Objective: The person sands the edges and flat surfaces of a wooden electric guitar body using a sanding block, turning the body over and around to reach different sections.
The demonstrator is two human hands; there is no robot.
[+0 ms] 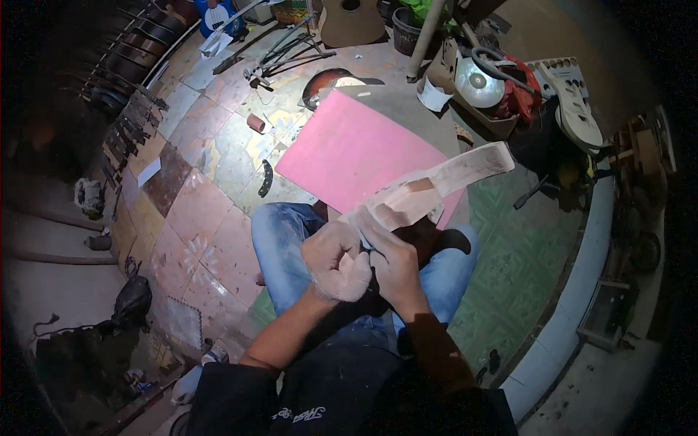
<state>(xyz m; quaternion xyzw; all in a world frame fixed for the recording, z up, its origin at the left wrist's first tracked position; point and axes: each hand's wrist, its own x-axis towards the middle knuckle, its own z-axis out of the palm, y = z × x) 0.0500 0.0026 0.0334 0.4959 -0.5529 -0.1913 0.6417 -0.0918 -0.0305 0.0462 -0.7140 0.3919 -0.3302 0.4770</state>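
Note:
A long pale wooden piece (472,163), shaped like an instrument neck with a broader far end and a brown patch midway, slants up to the right from my hands above my lap. My left hand (336,261), dusty and curled, grips its near end. My right hand (392,265) is beside it, fingers closed along the same piece, partly covering it. What else may be inside the fingers is hidden. Behind the piece lies a pink board (356,145) on a grey panel (436,123), in front of my crossed legs in jeans.
On the tiled floor (196,211) are a small cylinder (256,123), a dark curved piece (265,176) and metal stands (287,58). Guitars (127,51) stand at upper left. A box of parts (502,120), a white guitar body (582,127) and a raised ledge (567,305) are at right.

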